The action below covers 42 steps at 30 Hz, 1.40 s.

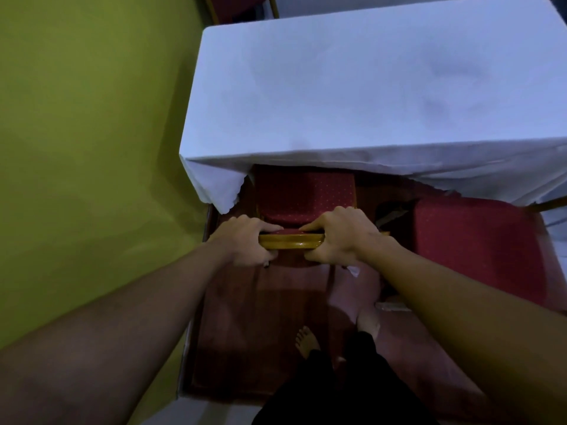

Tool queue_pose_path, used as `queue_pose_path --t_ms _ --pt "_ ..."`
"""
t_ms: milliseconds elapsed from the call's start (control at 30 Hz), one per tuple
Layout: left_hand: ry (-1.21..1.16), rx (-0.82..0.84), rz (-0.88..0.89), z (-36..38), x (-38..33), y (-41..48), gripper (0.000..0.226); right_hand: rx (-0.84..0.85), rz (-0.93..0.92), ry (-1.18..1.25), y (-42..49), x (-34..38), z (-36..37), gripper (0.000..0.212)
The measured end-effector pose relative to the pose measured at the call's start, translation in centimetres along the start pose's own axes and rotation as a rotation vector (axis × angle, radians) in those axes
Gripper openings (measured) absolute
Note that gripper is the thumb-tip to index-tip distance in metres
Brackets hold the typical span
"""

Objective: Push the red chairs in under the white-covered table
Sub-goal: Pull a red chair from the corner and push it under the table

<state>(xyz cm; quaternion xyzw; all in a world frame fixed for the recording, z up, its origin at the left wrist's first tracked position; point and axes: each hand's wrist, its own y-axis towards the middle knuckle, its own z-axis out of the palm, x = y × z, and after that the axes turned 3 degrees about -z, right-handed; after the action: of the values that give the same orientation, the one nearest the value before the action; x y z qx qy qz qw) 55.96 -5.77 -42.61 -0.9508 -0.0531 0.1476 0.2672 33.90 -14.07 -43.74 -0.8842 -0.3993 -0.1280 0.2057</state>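
with both the left hand [245, 237] and right hand [340, 234] clamped on the gold top rail [290, 241], the red chair [303, 194] sits partway under the white-covered table [352, 96], and a straight shove forward looks next.

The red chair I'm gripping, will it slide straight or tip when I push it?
The chair probably slides straight: both hands grip its gold top rail evenly. Pushing that high could tip it if the legs snag the carpet. The tablecloth should just flop aside.
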Motion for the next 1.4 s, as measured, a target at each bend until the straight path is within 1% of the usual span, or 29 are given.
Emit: queue_pose_path --t_ms 167,300,433,600,800,1100,1267,1400 --pt "-0.013 -0.032 0.001 -0.8 0.3 1.6 0.067 -0.007 0.001 -0.001 1.5 -0.8 -0.8 0.073" --pt "-0.019 -0.067 -0.004 -1.0 0.6 2.8 0.067 0.031 -0.005 -0.011 2.6 -1.4 -1.5 0.074" --pt "-0.019 -0.039 -0.002 -1.5 1.0 3.7 0.065 0.033 0.002 0.005 3.1 -1.8 -2.0 0.074" --pt "-0.008 -0.031 0.006 -2.3 1.1 4.3 0.068 0.036 0.000 0.020 3.6 -2.0 -2.7 0.074" --pt "-0.001 -0.043 0.006 -2.6 1.7 4.5 0.061 0.047 -0.005 0.031 3.9 -1.8 -2.8 0.074" --pt "-0.011 -0.047 -0.010 -2.5 2.0 4.3 0.059 0.048 -0.008 0.037 4.4 -1.5 -2.6 0.072" --pt "-0.031 -0.022 -0.024 -2.7 1.6 4.2 0.065 0.037 -0.010 0.047 4.4 -1.8 -2.5 0.066" --pt "-0.022 0.001 -0.053 -2.9 1.5 4.1 0.070 0.035 0.022 0.059 4.2 -1.8 -2.4 0.072"
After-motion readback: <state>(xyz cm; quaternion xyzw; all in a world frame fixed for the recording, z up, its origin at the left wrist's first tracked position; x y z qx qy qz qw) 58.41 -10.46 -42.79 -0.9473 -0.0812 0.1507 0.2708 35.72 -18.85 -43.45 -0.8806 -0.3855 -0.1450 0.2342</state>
